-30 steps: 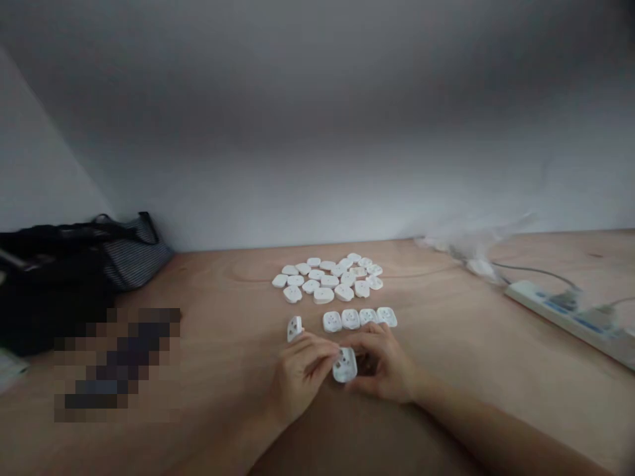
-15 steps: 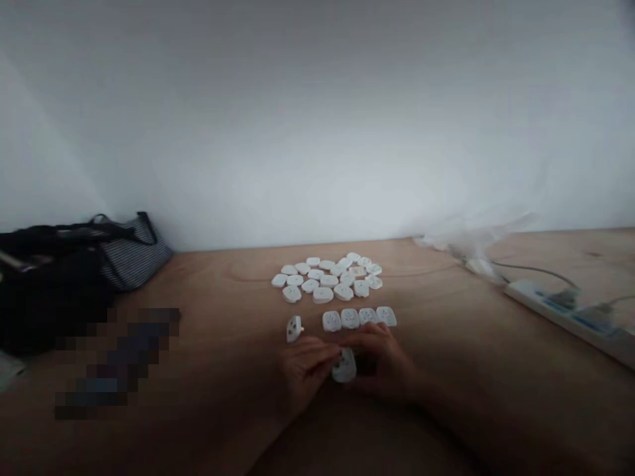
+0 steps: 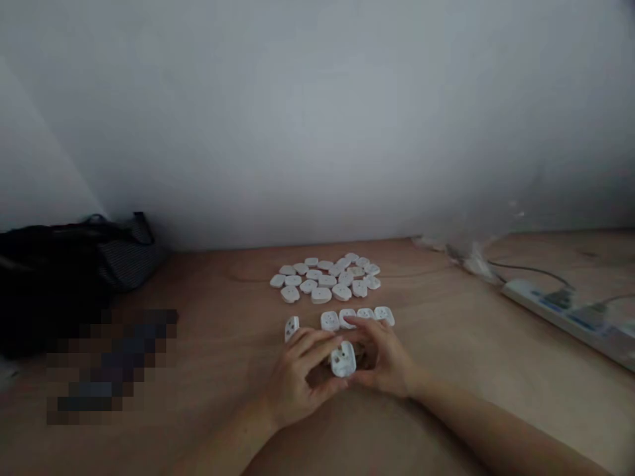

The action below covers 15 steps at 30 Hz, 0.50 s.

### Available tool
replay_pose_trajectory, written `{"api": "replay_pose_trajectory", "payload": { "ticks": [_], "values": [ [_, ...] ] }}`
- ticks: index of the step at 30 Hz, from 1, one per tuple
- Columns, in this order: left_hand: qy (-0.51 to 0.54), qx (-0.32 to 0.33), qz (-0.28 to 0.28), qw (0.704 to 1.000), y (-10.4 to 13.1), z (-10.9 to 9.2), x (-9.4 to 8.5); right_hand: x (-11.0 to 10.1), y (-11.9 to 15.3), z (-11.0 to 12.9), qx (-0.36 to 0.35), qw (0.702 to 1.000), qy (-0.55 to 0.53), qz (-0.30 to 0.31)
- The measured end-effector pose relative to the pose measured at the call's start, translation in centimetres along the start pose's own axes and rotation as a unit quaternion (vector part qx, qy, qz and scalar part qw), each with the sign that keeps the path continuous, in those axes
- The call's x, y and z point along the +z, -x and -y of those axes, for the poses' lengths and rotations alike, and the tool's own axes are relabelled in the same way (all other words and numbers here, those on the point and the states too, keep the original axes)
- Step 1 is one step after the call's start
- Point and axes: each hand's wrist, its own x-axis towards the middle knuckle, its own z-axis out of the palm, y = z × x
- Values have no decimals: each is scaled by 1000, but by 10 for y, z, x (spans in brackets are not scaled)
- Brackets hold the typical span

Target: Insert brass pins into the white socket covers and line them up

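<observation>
- the white socket adapter [image 3: 343, 359] is above the surface [image 3: 238, 357], between the two hands, with its holed face turned to the person, perhaps so that the openings can be seen well.
- the left hand [image 3: 300, 373] has its fingers grasping it from the left, thumb low and index high, which probably keeps it from turning.
- the right hand [image 3: 391, 360] has its fingers curved around the right side, gripping it too, it seems as support from behind.
- beyond the hands, four similar adapters [image 3: 330, 321] sit side by side, likely for order.
- one lone adapter [image 3: 292, 328] is tilted near the left fingers.
- farther away, a loose cluster of white pieces [image 3: 326, 281] lies apart from this row.
</observation>
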Motion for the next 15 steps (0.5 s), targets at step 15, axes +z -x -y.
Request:
{"api": "replay_pose_trajectory", "payload": {
  "ticks": [15],
  "values": [
    [15,-20,45,999,-2,1,2,-8,-3,-2,-39,997,58,37]
  ]
}}
